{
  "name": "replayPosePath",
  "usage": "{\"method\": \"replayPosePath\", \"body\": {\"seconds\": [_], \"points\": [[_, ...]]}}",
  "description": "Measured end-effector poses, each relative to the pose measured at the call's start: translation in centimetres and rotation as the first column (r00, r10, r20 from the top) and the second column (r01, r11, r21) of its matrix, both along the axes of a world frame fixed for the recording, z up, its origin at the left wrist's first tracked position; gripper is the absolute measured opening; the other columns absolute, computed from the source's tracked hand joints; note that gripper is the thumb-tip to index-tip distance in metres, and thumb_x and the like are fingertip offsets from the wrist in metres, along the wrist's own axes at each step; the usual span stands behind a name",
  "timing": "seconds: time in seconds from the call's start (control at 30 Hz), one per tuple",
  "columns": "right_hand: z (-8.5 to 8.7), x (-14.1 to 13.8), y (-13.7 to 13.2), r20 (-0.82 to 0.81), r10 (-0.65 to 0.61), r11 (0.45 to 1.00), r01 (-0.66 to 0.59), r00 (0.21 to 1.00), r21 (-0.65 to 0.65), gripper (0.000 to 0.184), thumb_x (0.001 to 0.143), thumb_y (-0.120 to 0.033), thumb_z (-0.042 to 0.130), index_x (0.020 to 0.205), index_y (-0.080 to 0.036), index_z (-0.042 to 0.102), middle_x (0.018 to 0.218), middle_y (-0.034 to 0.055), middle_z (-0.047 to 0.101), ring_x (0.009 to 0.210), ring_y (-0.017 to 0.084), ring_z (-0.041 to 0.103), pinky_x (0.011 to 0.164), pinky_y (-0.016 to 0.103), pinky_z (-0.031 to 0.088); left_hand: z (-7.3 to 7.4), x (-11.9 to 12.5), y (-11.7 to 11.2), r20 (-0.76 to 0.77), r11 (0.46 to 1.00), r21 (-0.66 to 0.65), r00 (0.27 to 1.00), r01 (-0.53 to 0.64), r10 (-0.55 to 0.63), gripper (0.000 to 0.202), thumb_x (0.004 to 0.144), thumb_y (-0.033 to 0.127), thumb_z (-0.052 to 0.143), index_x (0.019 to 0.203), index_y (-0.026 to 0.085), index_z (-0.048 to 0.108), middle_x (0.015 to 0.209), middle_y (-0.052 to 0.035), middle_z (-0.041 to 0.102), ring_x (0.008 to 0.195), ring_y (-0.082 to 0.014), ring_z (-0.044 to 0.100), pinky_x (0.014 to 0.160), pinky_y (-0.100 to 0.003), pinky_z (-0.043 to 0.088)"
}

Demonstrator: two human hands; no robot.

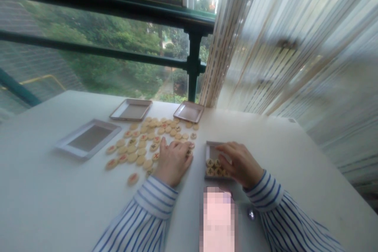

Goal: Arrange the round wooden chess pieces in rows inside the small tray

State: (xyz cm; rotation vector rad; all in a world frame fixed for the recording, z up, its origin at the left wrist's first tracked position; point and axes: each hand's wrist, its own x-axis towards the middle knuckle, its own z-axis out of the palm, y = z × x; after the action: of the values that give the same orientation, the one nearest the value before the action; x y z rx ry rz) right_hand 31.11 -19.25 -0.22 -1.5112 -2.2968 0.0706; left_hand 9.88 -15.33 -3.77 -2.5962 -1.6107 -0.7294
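My left hand [175, 161] is over the right edge of a loose spread of round wooden xiangqi pieces [132, 157], back of the hand up. Between its thumb and forefinger sits one xiangqi piece [189, 152] with a dark mark. My right hand [240, 163] hovers at a small grey open box [209, 147], thumb and forefinger apart above it, with no piece visible between them. Rows of xiangqi pieces with dark characters [210, 171] fill the near part of that box; the hand hides its right side. Many loose pieces are blank side up, others show red or dark characters.
A white tray [66, 143] lies left of the pieces. Two shallow box parts [131, 109] [189, 111] are at the white table's far edge. A phone-like pixelated object [219, 216] is close to me. Railing [193, 63] and string curtain [227, 39] stand behind.
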Motion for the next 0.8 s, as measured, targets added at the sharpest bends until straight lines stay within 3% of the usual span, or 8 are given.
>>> {"method": "replayPosePath", "body": {"seconds": [0.33,0.53,0.8], "points": [[-0.5,0.1,-0.1,-0.012,-0.009,1.0,0.009,1.0,0.01,0.023,0.081,-0.021,0.049,0.102,-0.021,0.058,0.099,0.0059,0.064,0.091,0.018,0.055,0.08,0.032,0.04,0.1,0.1,0.1,0.052,0.998,0.008,0.997,0.06,-0.06,0.026,0.078,0.02,0.048,0.102,0.023,0.057,0.094,-0.0049,0.066,0.096,-0.0223,0.056,0.102,-0.053,0.018],[-0.7,0.7,-0.5,-0.025,-0.01,0.999,0.011,1.0,0.037,0.023,0.081,-0.021,0.049,0.102,-0.021,0.058,0.098,0.0063,0.064,0.092,0.018,0.056,0.08,0.032,0.041,0.2,0.0,0.1,0.175,0.993,0.048,0.978,0.108,-0.115,0.028,0.078,0.022,0.049,0.106,0.02,0.053,0.1,-0.0047,0.065,0.096,-0.0196,0.058,0.102,-0.045,0.027],[-0.6,1.3,-1.0,-0.043,-0.025,0.999,0.027,0.999,0.043,0.022,0.081,-0.022,0.048,0.101,-0.021,0.058,0.096,0.0063,0.064,0.09,0.019,0.056,0.079,0.033,0.041,0.6,0.1,-0.4,0.365,0.993,0.051,0.924,0.103,-0.115,0.033,0.078,0.025,0.053,0.11,0.019,0.051,0.098,-0.0055,0.063,0.091,-0.0173,0.059,0.083,-0.031,0.047]]}}
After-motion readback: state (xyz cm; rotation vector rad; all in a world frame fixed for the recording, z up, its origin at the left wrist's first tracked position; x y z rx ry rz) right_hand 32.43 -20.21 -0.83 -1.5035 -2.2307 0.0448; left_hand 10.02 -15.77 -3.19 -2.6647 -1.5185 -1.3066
